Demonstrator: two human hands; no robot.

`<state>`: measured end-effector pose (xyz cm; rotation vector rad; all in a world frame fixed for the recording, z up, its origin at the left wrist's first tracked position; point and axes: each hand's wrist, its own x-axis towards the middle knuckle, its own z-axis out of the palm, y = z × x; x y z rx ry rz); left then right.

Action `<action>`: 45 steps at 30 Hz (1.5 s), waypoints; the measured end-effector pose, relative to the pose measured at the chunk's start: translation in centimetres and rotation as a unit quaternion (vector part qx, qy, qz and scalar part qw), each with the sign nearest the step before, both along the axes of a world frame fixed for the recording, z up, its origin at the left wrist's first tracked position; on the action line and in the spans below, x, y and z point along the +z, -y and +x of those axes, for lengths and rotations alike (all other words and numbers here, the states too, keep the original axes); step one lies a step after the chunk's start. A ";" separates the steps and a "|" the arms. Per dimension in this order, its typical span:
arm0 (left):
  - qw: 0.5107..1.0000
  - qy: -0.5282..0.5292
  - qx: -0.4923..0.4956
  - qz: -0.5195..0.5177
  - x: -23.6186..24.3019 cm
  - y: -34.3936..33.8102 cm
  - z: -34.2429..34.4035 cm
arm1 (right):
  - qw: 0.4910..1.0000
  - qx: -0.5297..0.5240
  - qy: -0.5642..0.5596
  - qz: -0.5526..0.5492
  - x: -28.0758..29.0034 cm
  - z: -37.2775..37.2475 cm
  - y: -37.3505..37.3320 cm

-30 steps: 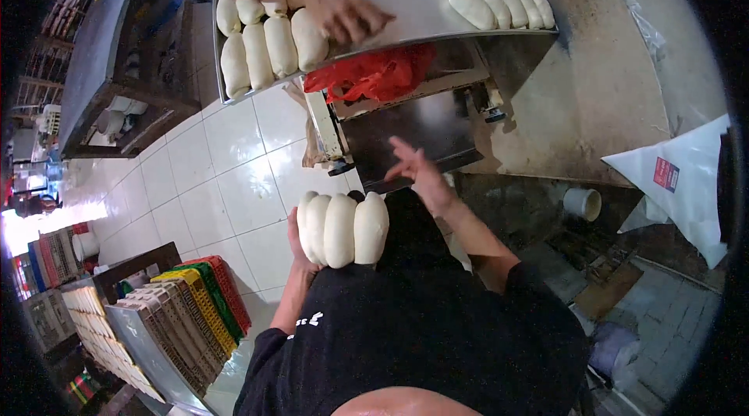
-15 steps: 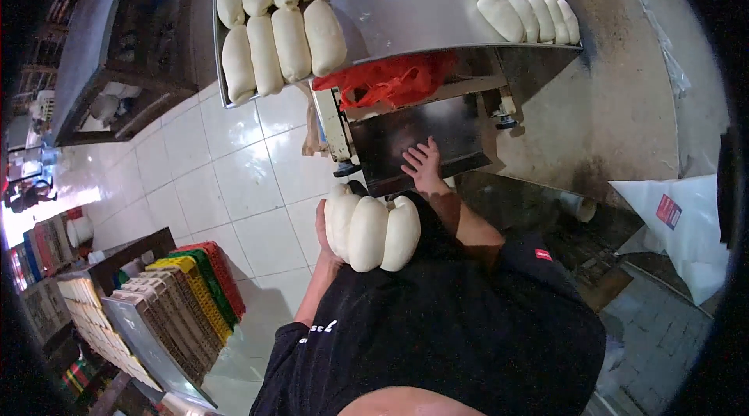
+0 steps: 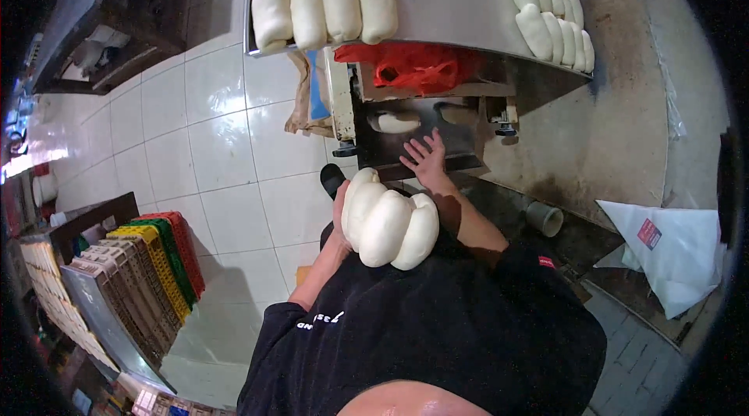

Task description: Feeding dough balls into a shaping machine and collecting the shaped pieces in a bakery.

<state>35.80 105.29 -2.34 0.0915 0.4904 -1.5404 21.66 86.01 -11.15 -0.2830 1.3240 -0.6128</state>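
Observation:
Several white dough rolls (image 3: 384, 227) are bunched together in front of my black shirt. My left hand (image 3: 339, 222) holds the bunch from its left side; most of its fingers are hidden by the dough. Further right, my right hand (image 3: 427, 162) is empty, palm up with fingers spread, over the lower edge of a dark metal chute (image 3: 460, 160). On that chute lies a single dough roll (image 3: 396, 122), just beyond the right fingertips and apart from them.
Above the chute is a metal worktop (image 3: 452, 2) with rows of dough rolls (image 3: 324, 6) at left and more dough rolls (image 3: 573, 41) at right. A red plastic bag (image 3: 413, 69) hangs under its edge. Stacked crates (image 3: 152, 260) stand on the tiled floor at left.
A dough roll now lies on the chute, where none showed before. The view has shifted. My left hand still holds the bunch, and the right stays open.

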 end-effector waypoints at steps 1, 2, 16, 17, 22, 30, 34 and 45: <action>1.000 -0.002 0.005 0.002 -0.2 -0.3 -0.2 | 1.000 -0.001 -0.009 -0.009 -0.7 1.0 0.0; 0.998 -0.054 0.003 -0.034 -0.6 -0.7 -0.3 | 0.999 -0.015 -0.031 -0.032 -1.6 2.2 0.1; 0.999 0.034 -0.012 -0.014 2.9 5.9 1.7 | 0.989 0.132 0.062 -0.032 11.7 -3.4 -3.3; 0.993 0.082 -0.031 0.075 4.3 7.7 1.7 | 0.982 0.123 0.118 -0.084 13.6 -2.3 -3.3; 0.942 0.290 -0.169 0.017 12.6 13.2 4.5 | 0.949 0.060 0.216 -0.223 22.1 -1.2 1.7; 0.892 0.447 -0.005 0.064 24.3 18.3 7.7 | 0.868 0.067 0.075 -0.485 32.5 4.0 11.6; 0.849 0.518 0.107 -0.001 28.3 23.0 14.4 | 0.797 0.093 0.119 -0.585 36.7 11.6 19.5; 0.518 0.639 0.539 0.181 24.0 22.7 35.8 | 0.681 -0.044 -0.007 -0.731 35.7 14.4 30.0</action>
